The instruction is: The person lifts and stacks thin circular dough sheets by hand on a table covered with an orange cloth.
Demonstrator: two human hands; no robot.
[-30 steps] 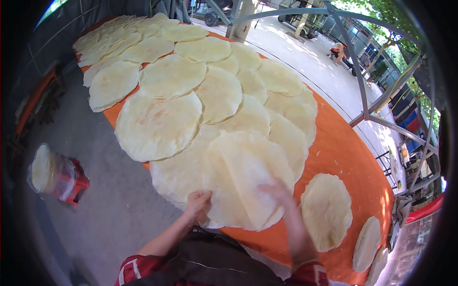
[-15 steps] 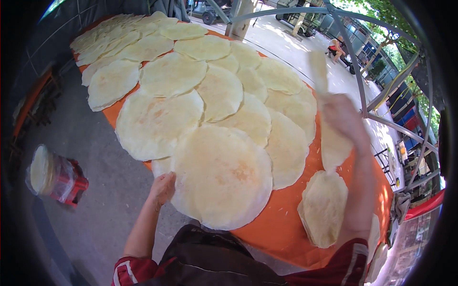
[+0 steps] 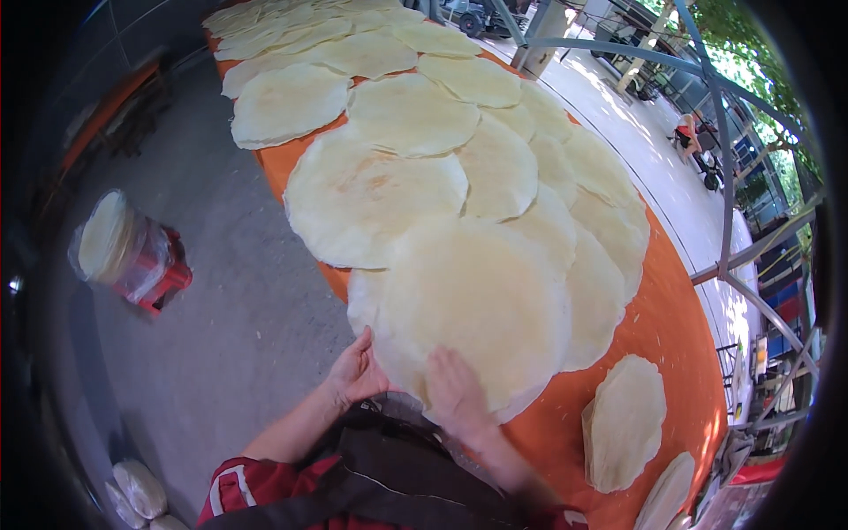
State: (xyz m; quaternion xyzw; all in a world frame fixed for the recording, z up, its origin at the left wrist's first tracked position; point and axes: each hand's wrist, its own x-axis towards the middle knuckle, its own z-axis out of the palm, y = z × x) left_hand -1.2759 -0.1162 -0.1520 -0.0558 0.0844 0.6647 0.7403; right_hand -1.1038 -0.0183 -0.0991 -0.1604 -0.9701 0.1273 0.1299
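Note:
A large, round, thin flatbread lies nearest me, on top of other overlapping flatbreads on an orange-covered table. My left hand is at its near left edge, thumb raised and apart from the fingers, nothing plainly gripped. Slightly blurred, my right hand rests flat on the near part of this flatbread. Beyond it, a flatbread with brown patches overlaps several paler ones. To the right, a stack of smaller-looking flatbreads sits on the orange cover.
Left on the grey floor, wrapped flatbreads stand on a red base. White wrapped bundles lie at the lower left. Another pale stack is at the table's right edge. Metal frame bars rise beyond; a person sits far off.
My right hand has come from the table's right side, where it held a blurred pale piece, to the near flatbread. The browned top there is now covered by a paler one. The view shifted.

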